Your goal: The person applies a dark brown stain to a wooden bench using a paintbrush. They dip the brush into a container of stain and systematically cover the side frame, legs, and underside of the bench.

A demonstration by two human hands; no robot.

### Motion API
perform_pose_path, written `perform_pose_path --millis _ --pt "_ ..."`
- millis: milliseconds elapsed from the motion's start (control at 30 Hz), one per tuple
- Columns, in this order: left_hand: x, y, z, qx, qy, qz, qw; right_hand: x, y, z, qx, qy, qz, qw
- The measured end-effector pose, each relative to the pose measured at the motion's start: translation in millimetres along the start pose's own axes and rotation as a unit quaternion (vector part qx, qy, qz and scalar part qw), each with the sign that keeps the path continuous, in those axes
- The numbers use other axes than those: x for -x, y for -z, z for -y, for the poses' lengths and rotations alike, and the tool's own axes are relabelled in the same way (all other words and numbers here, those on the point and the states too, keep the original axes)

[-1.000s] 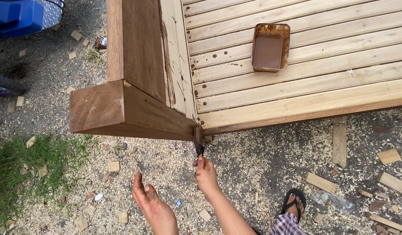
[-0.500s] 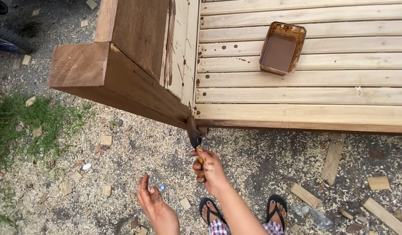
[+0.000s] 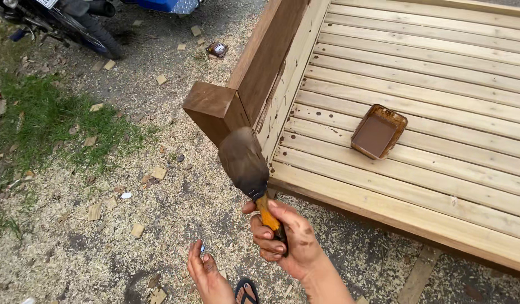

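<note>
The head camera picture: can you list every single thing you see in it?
brush: one, brown bristles, orange handle, held up in front of the dark post
tray: one, brown stain inside, on the pale slats
slats: many, pale bare wood, right side
post: one, stained dark brown, at the frame's corner
rail: one, dark brown, runs up from the post
wood scraps: many, pale, scattered over the sawdust
grass: one patch, green, left
motorbike: one, dark, top left, only partly seen
sandal: one, black, bottom edge
left hand: open, empty, above the ground
right hand: stain-spotted, gripping the brush handle
</note>
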State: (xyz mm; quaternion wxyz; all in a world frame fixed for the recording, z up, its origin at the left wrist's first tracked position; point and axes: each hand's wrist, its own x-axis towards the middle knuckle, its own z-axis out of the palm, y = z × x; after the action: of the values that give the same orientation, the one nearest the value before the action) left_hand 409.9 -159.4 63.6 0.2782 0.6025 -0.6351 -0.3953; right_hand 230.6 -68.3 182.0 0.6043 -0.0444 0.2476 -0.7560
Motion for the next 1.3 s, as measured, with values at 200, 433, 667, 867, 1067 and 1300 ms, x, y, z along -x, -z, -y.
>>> perform_pose_path --millis 200,433,667,867,1067,1300 --pt "10 -9 11 -0.013 -0.017 0.012 1.000 -56 94 -40 0.066 -0.006 -0.074 0.995" --pt "-3 0 43 -0.005 -0.011 0.016 1.000 -58 148 -89 -0.141 -0.029 -0.157 0.977" --pt "-8 6 26 0.009 0.008 0.032 0.999 -108 130 -84 -0.189 -0.057 -0.247 0.949" --pt "-20 1 31 0.022 0.033 0.063 0.997 -72 47 -39 -0.158 -0.039 -0.186 0.969" --pt "-46 -12 35 0.072 -0.031 0.075 0.994 -11 -67 21 -0.085 0.009 -0.207 0.975" --pt "-52 -23 8 0.064 0.005 0.097 0.993 16 -118 61 0.000 0.138 0.028 0.990"
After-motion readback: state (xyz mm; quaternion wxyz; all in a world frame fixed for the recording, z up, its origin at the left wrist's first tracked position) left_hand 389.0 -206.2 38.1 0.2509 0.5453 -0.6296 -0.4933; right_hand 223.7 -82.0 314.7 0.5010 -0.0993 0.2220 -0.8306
